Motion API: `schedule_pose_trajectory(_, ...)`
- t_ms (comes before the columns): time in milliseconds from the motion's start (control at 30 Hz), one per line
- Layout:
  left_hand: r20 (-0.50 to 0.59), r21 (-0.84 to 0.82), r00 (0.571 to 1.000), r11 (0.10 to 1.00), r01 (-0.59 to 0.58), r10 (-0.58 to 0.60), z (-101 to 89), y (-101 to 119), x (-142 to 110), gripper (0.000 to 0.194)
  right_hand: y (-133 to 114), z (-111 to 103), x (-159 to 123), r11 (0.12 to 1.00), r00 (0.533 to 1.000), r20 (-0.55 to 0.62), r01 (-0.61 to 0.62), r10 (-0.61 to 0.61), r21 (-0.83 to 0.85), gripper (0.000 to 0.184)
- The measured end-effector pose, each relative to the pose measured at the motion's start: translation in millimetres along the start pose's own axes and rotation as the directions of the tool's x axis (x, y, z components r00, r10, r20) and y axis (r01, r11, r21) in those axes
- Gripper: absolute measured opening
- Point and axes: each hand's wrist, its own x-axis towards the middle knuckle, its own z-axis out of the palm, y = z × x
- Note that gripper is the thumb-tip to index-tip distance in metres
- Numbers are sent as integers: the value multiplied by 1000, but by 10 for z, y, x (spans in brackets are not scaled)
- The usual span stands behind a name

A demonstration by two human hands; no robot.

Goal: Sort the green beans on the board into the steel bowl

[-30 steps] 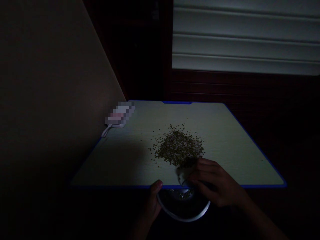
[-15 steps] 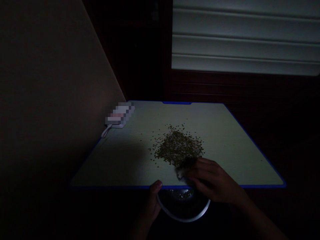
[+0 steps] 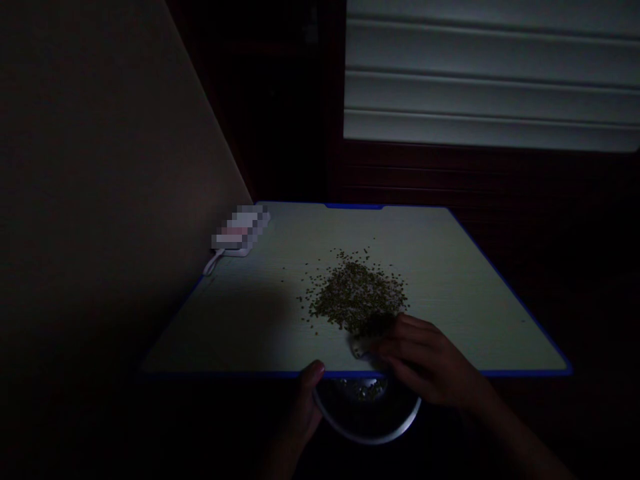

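Observation:
A loose pile of small greenish-brown grains, perhaps seeds or beans [image 3: 355, 290], lies on a pale board with a blue rim [image 3: 475, 287]. My right hand [image 3: 425, 357] rests at the near side of the pile, fingers bent together over the grains. A small pale patch by its fingertips is too dim to name. Under the board's front edge is a metal bowl [image 3: 377, 440] with some grains inside. My left hand [image 3: 307, 400] grips the bowl's left side, its thumb up at the board's blue edge.
On the board's far left lies a white, blurred-out device [image 3: 235, 252] with a strap loop. A wall [image 3: 125, 167] borders the left side. Behind the board stand dark wood [image 3: 425, 167] and a pale slatted panel [image 3: 490, 87]. The room is very dim.
Very little differs. My right hand's fingertips and the pale patch by them have shifted slightly left at the near edge of the pile. My left hand and the bowl have stayed put.

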Motion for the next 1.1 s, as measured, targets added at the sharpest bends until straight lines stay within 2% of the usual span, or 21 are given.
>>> schedule_pose_trajectory(167,-1,1,1000,1000,9,-9,14,2,-6,24,1,10,-4,999,999,18,-31,31,-23,27)
schedule_pose_trajectory(333,-18,-17,1000,1000,12,-13,-42,-24,4,27,3,25,-11,990,993,-55,-113,108,-87,24)
schedule_pose_trajectory(400,-16,-11,1000,1000,2,-2,-60,-30,16,25,1,19,-9,992,994,-66,-94,89,-82,24)
schedule_pose_trajectory(533,1,-7,1000,1000,-1,1,-60,-32,30,25,-3,8,3,999,999,-12,-34,34,-33,25)
schedule_pose_trajectory(833,-50,-29,999,999,16,-18,-40,-32,12,26,25,41,-8,992,995,-25,-96,94,-88,26)
schedule_pose_trajectory(1100,-33,-16,999,1000,6,-7,1,-13,-11,20,8,21,7,996,998,6,-60,60,-69,29)
